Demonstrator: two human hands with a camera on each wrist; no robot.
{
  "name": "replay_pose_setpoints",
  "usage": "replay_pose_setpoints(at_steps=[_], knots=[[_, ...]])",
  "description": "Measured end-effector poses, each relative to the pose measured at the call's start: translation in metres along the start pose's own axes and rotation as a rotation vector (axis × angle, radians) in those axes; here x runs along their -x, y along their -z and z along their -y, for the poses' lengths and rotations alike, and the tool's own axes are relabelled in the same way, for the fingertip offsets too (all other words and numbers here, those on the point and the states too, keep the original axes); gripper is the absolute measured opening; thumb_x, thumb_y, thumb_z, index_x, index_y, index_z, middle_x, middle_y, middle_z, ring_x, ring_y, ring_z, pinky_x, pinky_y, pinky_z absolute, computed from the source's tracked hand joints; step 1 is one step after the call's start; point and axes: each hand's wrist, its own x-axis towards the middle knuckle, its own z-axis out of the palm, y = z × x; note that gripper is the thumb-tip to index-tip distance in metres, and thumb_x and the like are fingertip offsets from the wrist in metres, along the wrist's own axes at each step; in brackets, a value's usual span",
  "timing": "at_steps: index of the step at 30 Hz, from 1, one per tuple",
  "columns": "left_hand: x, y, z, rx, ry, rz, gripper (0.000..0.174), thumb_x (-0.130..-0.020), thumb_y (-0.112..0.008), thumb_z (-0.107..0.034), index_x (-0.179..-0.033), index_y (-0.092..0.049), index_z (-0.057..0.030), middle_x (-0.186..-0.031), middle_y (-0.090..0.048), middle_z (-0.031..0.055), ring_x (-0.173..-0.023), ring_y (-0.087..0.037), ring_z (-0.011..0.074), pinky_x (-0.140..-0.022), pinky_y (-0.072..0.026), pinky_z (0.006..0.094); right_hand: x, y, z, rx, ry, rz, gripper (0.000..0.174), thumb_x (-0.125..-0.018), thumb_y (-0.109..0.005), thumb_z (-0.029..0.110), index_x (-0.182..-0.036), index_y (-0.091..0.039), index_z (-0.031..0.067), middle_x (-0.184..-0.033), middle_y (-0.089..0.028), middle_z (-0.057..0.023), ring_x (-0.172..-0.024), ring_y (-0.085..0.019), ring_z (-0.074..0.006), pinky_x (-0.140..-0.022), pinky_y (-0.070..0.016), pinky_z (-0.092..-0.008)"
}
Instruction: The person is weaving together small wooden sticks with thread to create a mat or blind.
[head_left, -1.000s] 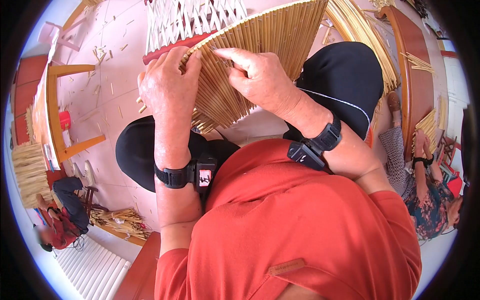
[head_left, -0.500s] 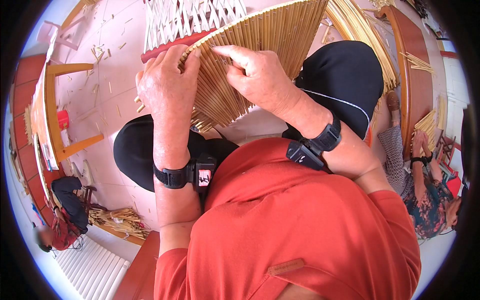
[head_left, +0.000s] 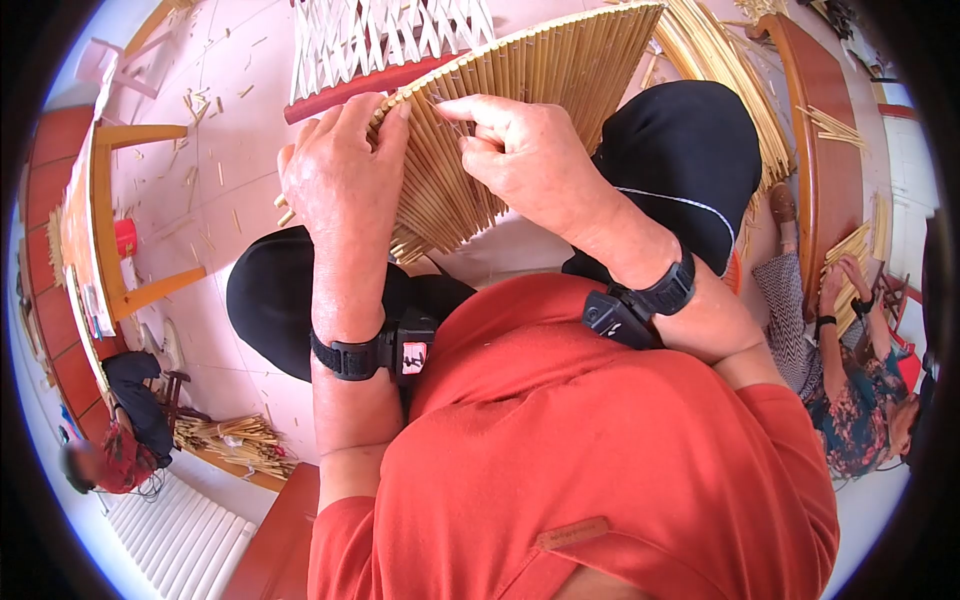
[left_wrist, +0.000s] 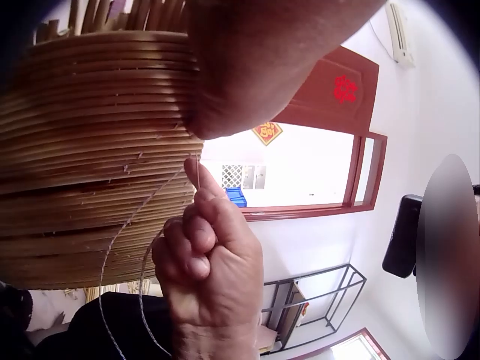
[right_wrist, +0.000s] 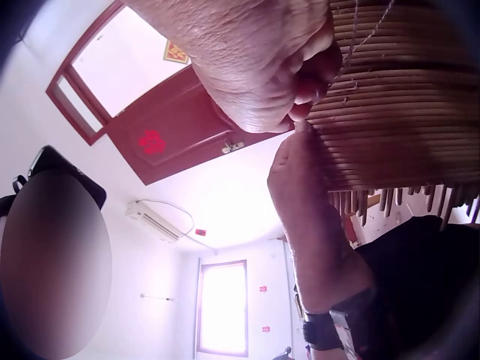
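A fan-shaped mat of straw-coloured stalks [head_left: 540,65], bound side by side, stands over the person's knees. My left hand [head_left: 345,175] grips its left end near the upper bound edge, thumb on the near face. Close beside it, my right hand [head_left: 535,150] is at the same face, index finger reaching toward the bound edge. In the left wrist view, a thin pale strand runs between the right index finger and thumb, and speckled twine [left_wrist: 110,251] loops down from the mat past the curled fingers. My left fingertips are hidden behind the mat.
A white lattice rack with a red rail [head_left: 370,82] stands just beyond the mat. Long loose stalks [head_left: 735,85] lie right of the knee [head_left: 685,140]. A wooden bench [head_left: 830,170] and a seated person [head_left: 865,400] are further right; a table [head_left: 105,220] stands left.
My right hand has shifted slightly right and its index fingertip has drawn back a little from the left thumb. The left hand keeps its grip, moving slightly right with the mat.
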Motion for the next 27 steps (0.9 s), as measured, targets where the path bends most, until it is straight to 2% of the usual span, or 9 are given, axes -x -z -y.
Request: replay_pose_setpoints(at_steps=[5, 7, 27], knots=[[0.0004, 0.0021, -0.0014, 0.0, -0.012, -0.012, 0.02, -0.081, -0.069, -0.031, -0.09, -0.071, -0.0128, -0.082, -0.069, 0.0026, -0.084, -0.064, 0.0218, -0.074, -0.0426, 0.0384, -0.0012, -0.0013, 0.0003, -0.023, -0.001, 0.0, 0.035, -0.083, -0.057, 0.007, -0.117, -0.062, 0.0028, -0.055, -0.041, -0.0042, -0.052, -0.039, -0.0069, -0.051, -0.0403, -0.025], [-0.0001, 0.0065, -0.0043, 0.005, 0.043, 0.061, 0.025, -0.083, -0.065, -0.034, -0.095, -0.072, -0.0124, -0.09, -0.07, 0.0068, -0.088, -0.064, 0.0252, -0.081, -0.0444, 0.0372, -0.0013, -0.002, 0.0003, -0.026, 0.002, -0.003, 0.036, -0.083, -0.057, 0.007, -0.118, -0.062, 0.0026, -0.055, -0.041, -0.0045, -0.052, -0.039, -0.0069, -0.051, -0.0404, -0.0251], [0.0001, 0.0034, -0.0022, -0.011, 0.036, 0.052, 0.027, -0.083, -0.066, -0.035, -0.096, -0.071, -0.0123, -0.09, -0.07, 0.0071, -0.088, -0.064, 0.0255, -0.081, -0.0451, 0.038, -0.0018, -0.0043, -0.002, 0.023, 0.035, -0.029, 0.035, -0.081, -0.059, 0.007, -0.116, -0.064, 0.0051, -0.054, -0.045, -0.008, -0.048, -0.042, -0.0104, -0.05, -0.0423, -0.0275]])
